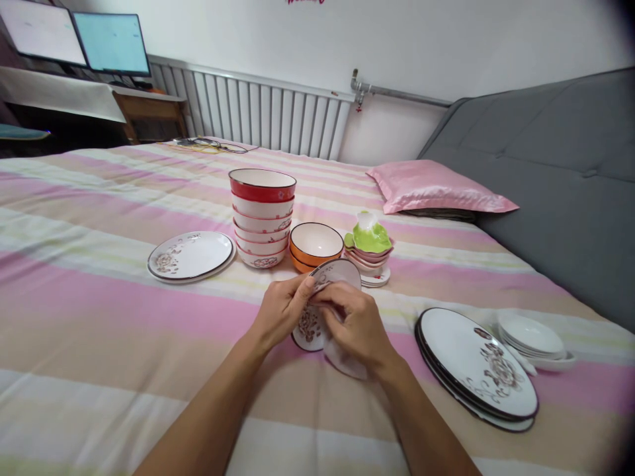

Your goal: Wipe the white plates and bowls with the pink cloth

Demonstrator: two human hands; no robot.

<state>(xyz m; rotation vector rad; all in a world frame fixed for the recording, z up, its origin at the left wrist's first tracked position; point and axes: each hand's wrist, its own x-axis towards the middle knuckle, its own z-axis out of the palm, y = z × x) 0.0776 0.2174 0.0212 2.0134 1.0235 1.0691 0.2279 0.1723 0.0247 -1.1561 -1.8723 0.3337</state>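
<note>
Tilted up in front of me is a white plate [308, 328] with brown flowers and a dark rim. My left hand [284, 305] grips its left edge, thumb on the face. Closed fingers of my right hand [354, 318] press a pale cloth [344, 360] against the plate; the cloth's loose end hangs below. My right hand covers much of the plate's face. Just behind the plate stand two stacked orange bowls [317, 239], white inside. Beside them rises a tall stack of white bowls [262, 231], topped by a red one [262, 192].
Flowered plates lie stacked at left [193, 254] and at right [476, 363]. Small white dishes [530, 334] sit beyond the right stack. A green leaf-shaped dish [372, 238] tops pink ones. The striped bed holds everything, with a pink pillow [436, 185] near the grey headboard [540, 152].
</note>
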